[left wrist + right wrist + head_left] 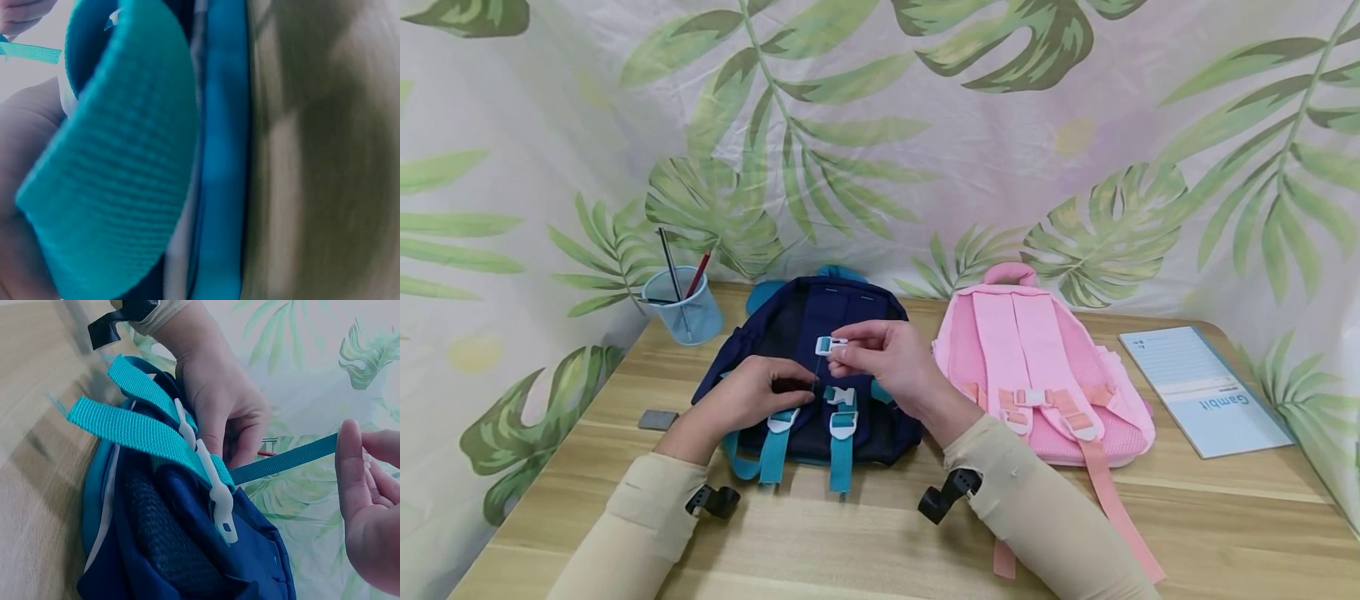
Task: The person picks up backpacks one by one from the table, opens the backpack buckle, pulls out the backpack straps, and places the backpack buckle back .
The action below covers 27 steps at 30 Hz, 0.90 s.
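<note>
A navy backpack (880, 433) lies on the table with its straps upward. Above it, my right hand (891, 358) pinches a white buckle (824, 345) on a teal strap. That strap (287, 459) is stretched between both hands in the right wrist view. Low on the backpack, my left hand (760, 392) has its fingers curled at the strap's base; in the right wrist view my left hand (222, 387) grips there. Another white buckle half (841, 396) lies on the backpack beside it. A teal webbing end (119, 162) fills much of the left wrist view.
A pink backpack (1120, 417) lies to the right, its straps hanging toward the front. Beyond it is a notebook (1206, 387). A blue mesh cup (692, 312) with pens stands back left, and a small grey block (657, 419) lies left of the navy backpack.
</note>
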Tool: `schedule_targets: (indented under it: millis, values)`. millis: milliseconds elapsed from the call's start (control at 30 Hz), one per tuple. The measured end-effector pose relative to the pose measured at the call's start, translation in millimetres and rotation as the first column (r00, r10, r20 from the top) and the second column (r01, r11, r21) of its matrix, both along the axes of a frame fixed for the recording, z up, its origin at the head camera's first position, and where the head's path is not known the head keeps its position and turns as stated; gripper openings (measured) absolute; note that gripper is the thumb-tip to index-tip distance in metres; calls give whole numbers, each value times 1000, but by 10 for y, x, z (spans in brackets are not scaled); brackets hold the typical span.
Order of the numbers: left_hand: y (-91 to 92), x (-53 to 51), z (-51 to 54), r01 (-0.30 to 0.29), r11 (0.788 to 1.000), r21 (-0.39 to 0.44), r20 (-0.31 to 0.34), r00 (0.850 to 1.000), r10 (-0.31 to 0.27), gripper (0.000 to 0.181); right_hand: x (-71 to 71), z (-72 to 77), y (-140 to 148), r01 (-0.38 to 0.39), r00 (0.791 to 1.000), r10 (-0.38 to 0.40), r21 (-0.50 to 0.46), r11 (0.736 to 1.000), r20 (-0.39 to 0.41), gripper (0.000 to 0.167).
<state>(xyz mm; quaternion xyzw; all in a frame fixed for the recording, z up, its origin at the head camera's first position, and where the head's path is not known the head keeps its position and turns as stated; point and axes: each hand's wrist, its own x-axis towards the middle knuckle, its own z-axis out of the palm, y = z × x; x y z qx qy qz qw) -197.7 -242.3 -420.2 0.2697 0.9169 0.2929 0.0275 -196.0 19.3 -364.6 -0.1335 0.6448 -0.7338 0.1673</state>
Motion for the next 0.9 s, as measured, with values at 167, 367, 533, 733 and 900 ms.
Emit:
schedule_targets:
  millis: [167, 367, 533, 733, 900]
  values:
    - [27, -20, 2, -2, 1000, -6, 7, 1000, 2, 19, -11, 15, 72, -3, 1000, 4, 45, 999, -17, 26]
    - [44, -40, 16, 2, 1000, -19, 43, 999, -1, 21, -8, 33, 227, 1, 999, 6, 159, 987, -43, 26]
    - [41, -48, 19, 11, 1000, -24, 62, 998, -9, 23, -12, -54, 389, 30, 998, -17, 222, 975, -63, 25]
    - [4, -18, 8, 26, 1000, -18, 61, 998, -25, 22, 20, -133, 537, 25, 999, -10, 282, 959, -53, 24]
    - [8, -19, 20, 43, 999, -2, 49, 998, -43, 21, 12, -190, 624, 17, 994, 22, 354, 935, -107, 22]
